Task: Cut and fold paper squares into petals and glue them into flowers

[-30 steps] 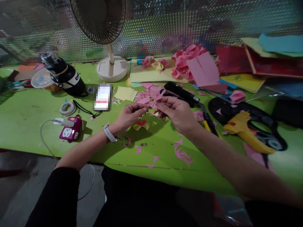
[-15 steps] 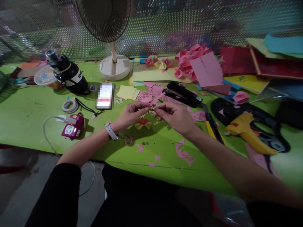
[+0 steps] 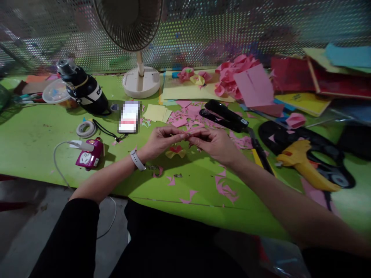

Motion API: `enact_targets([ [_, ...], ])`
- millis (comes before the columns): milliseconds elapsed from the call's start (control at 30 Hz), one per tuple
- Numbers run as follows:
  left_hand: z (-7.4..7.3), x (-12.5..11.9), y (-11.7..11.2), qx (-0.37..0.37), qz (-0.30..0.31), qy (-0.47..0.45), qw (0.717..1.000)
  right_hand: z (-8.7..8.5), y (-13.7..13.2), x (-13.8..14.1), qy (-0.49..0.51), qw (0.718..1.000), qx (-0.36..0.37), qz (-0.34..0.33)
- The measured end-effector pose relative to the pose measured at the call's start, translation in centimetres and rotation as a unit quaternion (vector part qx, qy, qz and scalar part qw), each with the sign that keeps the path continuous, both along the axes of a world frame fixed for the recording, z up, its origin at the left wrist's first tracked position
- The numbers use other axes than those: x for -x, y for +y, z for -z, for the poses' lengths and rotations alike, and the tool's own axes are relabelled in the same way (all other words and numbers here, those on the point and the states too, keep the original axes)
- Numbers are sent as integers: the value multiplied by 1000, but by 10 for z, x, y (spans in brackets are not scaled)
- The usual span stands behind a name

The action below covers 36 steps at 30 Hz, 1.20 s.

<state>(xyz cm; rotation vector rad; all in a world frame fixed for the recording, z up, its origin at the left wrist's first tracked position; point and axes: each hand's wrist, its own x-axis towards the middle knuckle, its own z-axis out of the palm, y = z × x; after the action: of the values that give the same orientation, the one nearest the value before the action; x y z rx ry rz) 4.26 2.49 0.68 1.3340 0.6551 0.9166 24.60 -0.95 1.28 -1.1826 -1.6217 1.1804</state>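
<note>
Moved: your left hand and right hand, fingertips now sitting closer together than a second ago. Fingers: both sets pinching a small piece, mostly hidden, centre frame, above yellow-and-red paper flower. Handling: best gripped lightly, steadily.

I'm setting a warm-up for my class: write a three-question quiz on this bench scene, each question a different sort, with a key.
1. Multiple choice: which wrist wears the pale wristband? (a) right (b) both (c) left
2. True or false: in the picture, the yellow glue gun lies farther right than the black stapler.
3. Fill in: just below the left hand and right hand in the picture shows a reddish and ____ paper flower.

Key: 1 c; 2 true; 3 yellow.
</note>
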Motion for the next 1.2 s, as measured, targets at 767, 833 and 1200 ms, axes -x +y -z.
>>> enact_targets([
  [767, 1, -1, -5, -7, -17, -7, 1000, -3, -2, 1, -40, 998, -19, -35],
  [833, 1, -2, -6, -4, -19, -9, 1000, -3, -1, 0, -38, 998, -16, -48],
  [1200, 2, -4, -9, 37, 1, -30, 999, -3, 1, -3, -17, 995, 21, -97],
])
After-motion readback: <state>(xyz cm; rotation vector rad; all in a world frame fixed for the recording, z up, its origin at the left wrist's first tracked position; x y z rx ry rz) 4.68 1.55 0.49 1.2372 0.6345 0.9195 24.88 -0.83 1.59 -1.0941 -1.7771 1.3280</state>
